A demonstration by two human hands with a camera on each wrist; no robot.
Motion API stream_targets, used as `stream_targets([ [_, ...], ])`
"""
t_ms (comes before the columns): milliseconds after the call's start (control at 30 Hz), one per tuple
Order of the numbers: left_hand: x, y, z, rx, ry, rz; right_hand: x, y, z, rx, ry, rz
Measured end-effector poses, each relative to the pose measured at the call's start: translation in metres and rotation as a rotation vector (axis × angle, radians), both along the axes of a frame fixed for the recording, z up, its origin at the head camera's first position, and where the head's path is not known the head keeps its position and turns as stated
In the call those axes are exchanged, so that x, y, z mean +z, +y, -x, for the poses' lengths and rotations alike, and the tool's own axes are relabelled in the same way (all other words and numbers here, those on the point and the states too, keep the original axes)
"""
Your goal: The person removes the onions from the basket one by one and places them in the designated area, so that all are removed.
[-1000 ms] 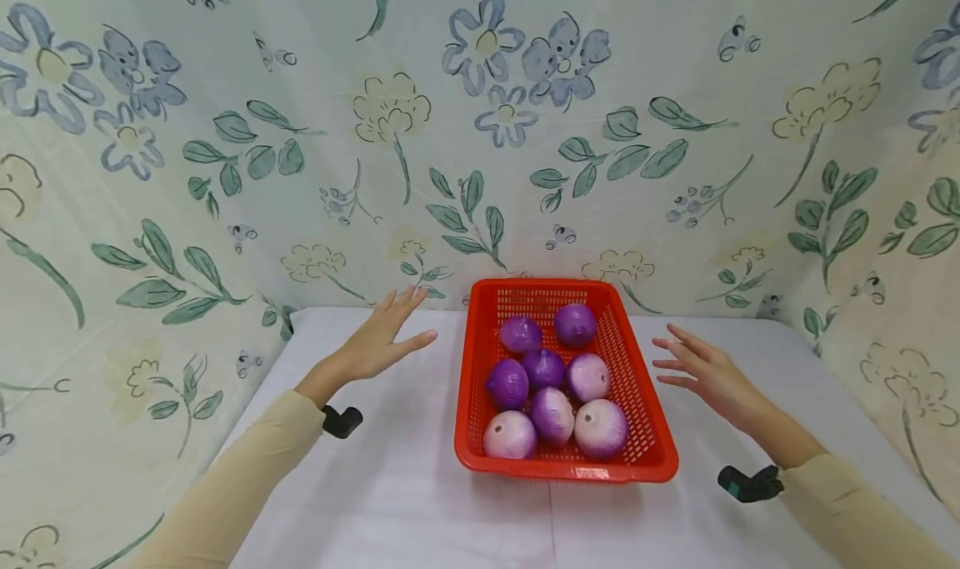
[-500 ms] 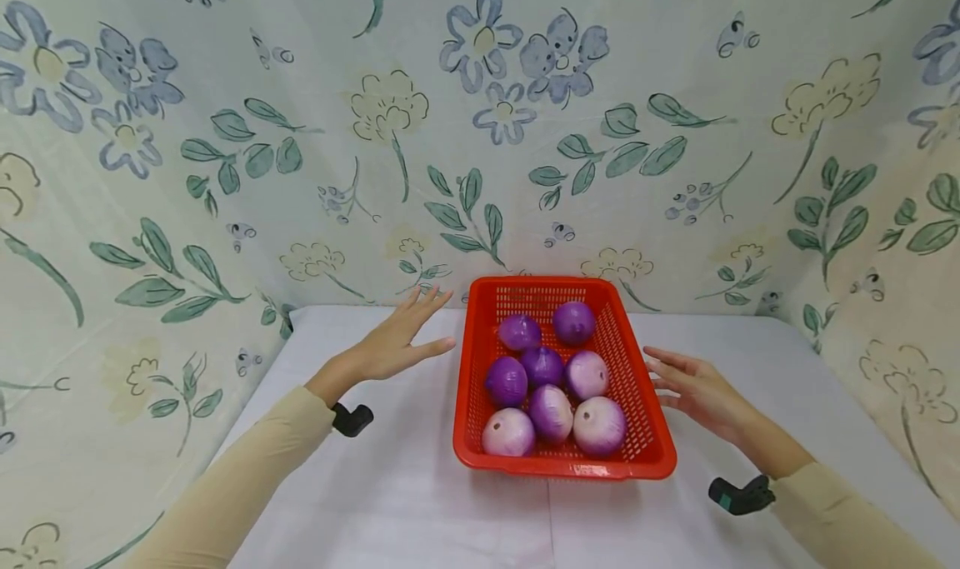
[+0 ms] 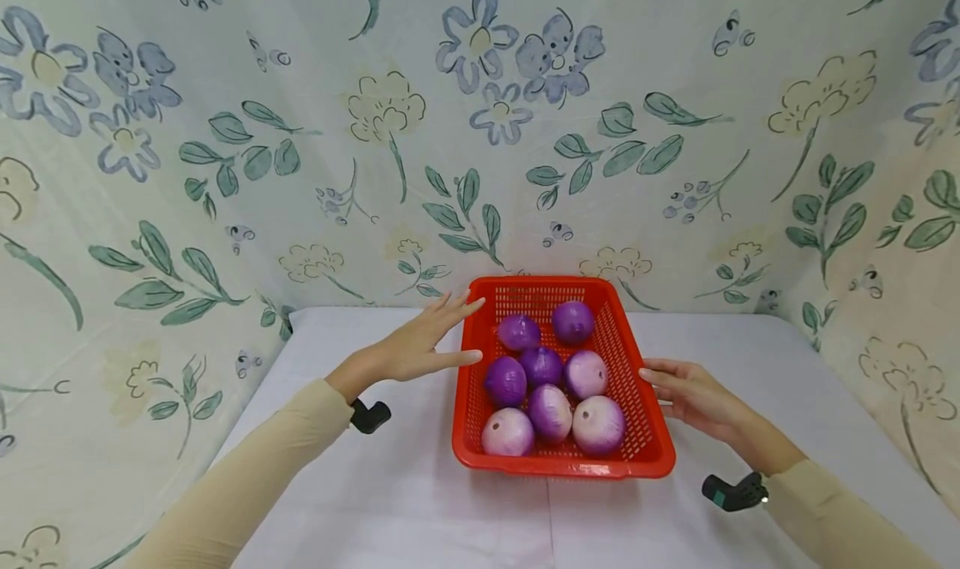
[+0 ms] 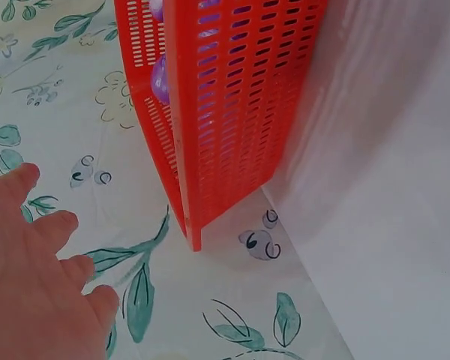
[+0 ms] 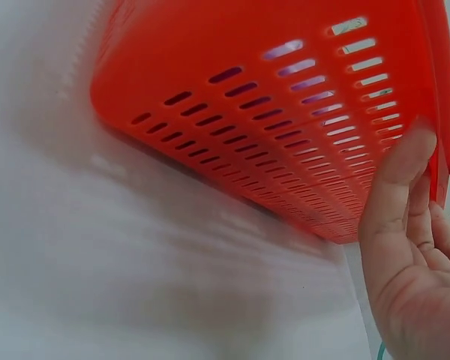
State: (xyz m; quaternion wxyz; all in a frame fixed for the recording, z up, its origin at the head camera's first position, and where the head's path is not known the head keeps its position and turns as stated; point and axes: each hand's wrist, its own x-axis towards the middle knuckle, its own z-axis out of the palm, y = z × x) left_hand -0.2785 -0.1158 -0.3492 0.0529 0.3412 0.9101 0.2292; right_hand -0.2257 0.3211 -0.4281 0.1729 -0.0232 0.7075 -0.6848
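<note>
Right hand (image 3: 697, 398) has just met the basket (image 3: 540, 467) at three o'clock, grip unclear, covering one side; left hand (image 3: 412, 350) spreads open-fingered, clear at nine.

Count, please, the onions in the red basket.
8 onions in the basket: two at the far end, three across the middle, three at the near end. Any underneath would be hidden.

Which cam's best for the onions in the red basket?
Head: it looks down into the red basket and shows all eight onions. Left wrist catches only parts of some; right wrist, just purple glimpses through the basket's slots.
</note>
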Motion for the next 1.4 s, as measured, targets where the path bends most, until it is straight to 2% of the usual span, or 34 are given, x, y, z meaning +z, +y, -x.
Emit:
stream_targets([
  [400, 0.007, 0.032, 0.002, -0.098, -0.040, 0.047, -0.001, 0.000, 0.002, 0.041, -0.026, 0.106],
  [767, 0.005, 0.060, 0.003, -0.176, -0.082, 0.060, 0.002, -0.006, 0.001, -0.029, -0.043, 0.085],
  [1033, 0.000, 0.073, 0.002, -0.249, -0.084, 0.076, 0.005, -0.009, -0.002, -0.031, -0.041, 0.121],
  [1400, -0.004, 0.089, -0.001, -0.323, -0.100, 0.160, 0.006, -0.017, -0.006, -0.083, -0.054, 0.135],
])
